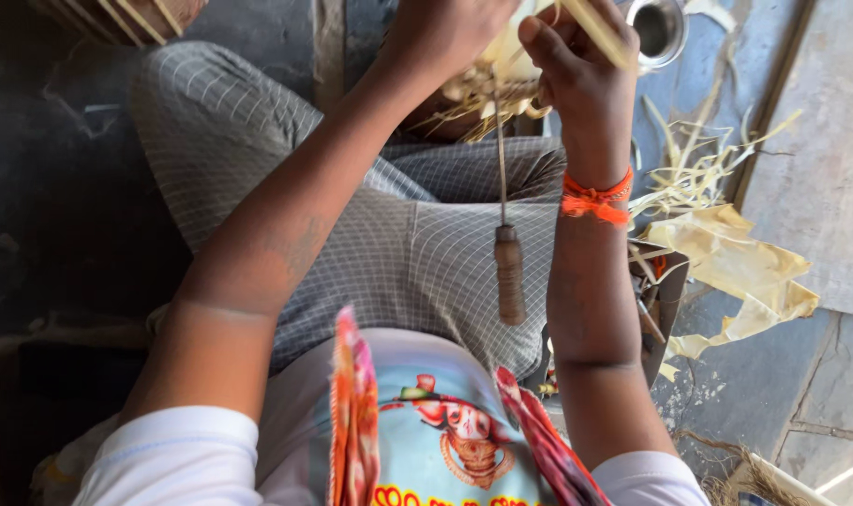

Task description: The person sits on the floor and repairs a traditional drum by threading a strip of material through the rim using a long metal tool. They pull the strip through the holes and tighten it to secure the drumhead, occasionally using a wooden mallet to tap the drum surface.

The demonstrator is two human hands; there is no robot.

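Both hands are up at the top edge of view, over the lap. The right hand [576, 66] is clamped on a pale bamboo strip [600, 33] — fingers wrapped tight. The left hand [445, 33] is curled closed too, though on what I cannot tell. A wooden-handled tool [508, 272] lies across the checked cloth [398, 244] between the forearms. Pale shavings [698, 169] litter the floor beside a steel cup [659, 28].
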